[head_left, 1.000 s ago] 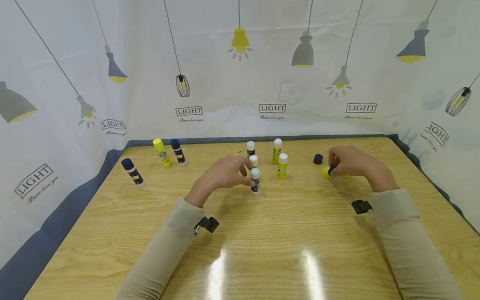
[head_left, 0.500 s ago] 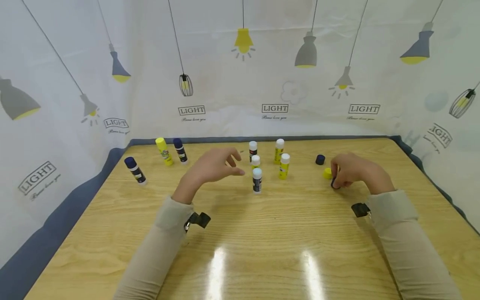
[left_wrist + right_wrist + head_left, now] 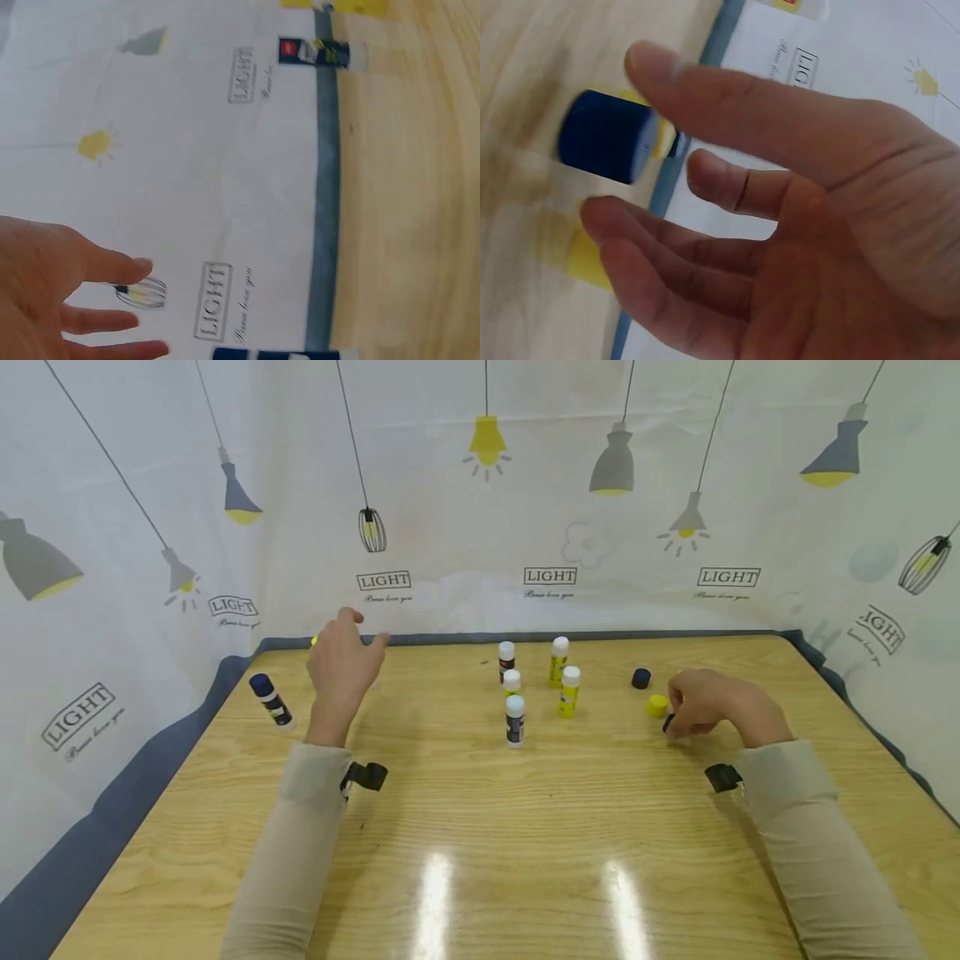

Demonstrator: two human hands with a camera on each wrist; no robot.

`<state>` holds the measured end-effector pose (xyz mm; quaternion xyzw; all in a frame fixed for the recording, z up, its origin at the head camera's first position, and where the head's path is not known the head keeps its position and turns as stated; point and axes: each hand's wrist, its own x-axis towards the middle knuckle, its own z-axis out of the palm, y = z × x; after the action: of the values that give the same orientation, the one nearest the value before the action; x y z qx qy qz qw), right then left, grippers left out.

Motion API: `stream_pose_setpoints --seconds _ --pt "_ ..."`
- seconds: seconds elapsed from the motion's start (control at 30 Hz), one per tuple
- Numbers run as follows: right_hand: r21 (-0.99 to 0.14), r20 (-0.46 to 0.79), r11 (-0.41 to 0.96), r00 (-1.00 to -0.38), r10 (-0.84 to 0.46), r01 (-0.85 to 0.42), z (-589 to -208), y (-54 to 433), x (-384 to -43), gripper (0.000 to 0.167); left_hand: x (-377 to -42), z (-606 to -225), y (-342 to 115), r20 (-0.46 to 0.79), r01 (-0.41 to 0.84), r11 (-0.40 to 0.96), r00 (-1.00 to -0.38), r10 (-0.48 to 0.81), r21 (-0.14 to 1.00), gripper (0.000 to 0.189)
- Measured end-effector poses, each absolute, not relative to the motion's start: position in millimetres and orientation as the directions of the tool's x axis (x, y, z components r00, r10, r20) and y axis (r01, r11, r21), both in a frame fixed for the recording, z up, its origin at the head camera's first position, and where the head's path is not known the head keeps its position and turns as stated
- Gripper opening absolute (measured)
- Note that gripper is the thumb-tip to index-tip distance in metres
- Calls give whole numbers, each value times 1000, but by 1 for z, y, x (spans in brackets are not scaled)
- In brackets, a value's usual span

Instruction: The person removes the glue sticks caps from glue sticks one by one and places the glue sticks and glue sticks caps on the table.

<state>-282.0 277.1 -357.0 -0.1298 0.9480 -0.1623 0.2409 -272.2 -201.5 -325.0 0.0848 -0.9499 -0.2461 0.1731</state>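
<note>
Head view had the left hand [image 3: 345, 664] with fingers spread, holding nothing, in front of a mostly hidden yellow glue stick [image 3: 314, 642]; five white-capped sticks [image 3: 569, 697] stood mid-table, and the right hand [image 3: 712, 706] was low beside a yellow cap [image 3: 657, 707]. Left wrist view caught a dark-blue stick [image 3: 285, 355] at its bottom edge. Right wrist view showed thumb and fingers wide around a navy cap [image 3: 600, 139], seemingly not touching it

On table [image 3: 547, 827] | glue sticks [image 3: 272, 700] left, centre (clustered) | caps [image 3: 657, 706] right
</note>
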Motion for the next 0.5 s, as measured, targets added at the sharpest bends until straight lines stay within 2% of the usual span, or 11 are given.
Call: stream_pose_setpoints --seconds 0.23,0.5 --pt "-378 -359 911 -881 -310 -166 -346 277 -275 31 -283 -343 -219 334 -137 847 -877 -345 514 54" --pt "-410 -302 886 -885 -356 -216 -340 272 -273 30 -290 -359 -228 349 -133 861 -876 -334 491 51"
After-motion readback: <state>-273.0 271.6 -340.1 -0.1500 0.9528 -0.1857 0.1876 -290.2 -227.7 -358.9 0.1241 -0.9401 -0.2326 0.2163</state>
